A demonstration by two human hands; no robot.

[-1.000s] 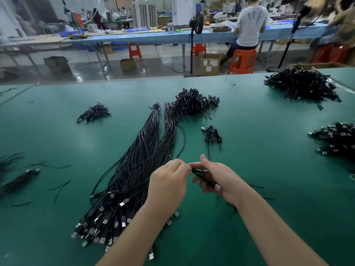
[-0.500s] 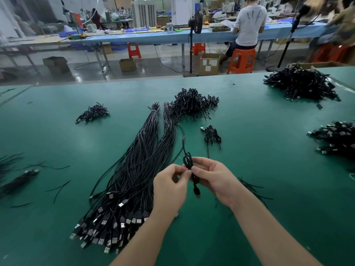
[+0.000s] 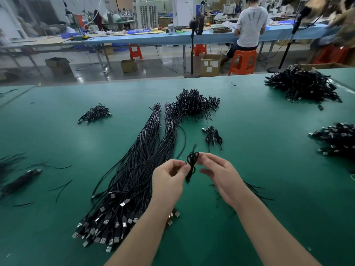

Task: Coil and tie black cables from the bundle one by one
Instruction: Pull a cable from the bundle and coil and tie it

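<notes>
- A small coiled black cable point(image 3: 192, 164) hangs in the air between the two hands, above the green table point(image 3: 269, 150), its loops bunched at the top and a short tail pointing down.
- The left hand point(image 3: 169, 181) pinches the cable at its middle with curled thumb and fingertips.
- The right hand point(image 3: 219, 175) holds the top loop with its fingertips; the thumb sticks out below, apart from the cable.
- Just left of the hands lies the long bundle point(image 3: 134, 175) of straight black cables, plug ends fanned out near the left forearm, far ends bound near the middle of the table.
- Beyond the hands sits a small cluster of coiled cables point(image 3: 213, 136), and further back a bigger pile point(image 3: 192, 104).
- Thin black ties point(image 3: 257, 191) lie under and beside the right wrist.
- More heaps of cables rest at the far right point(image 3: 301, 87), right edge point(image 3: 336, 139) and left point(image 3: 95, 114).
</notes>
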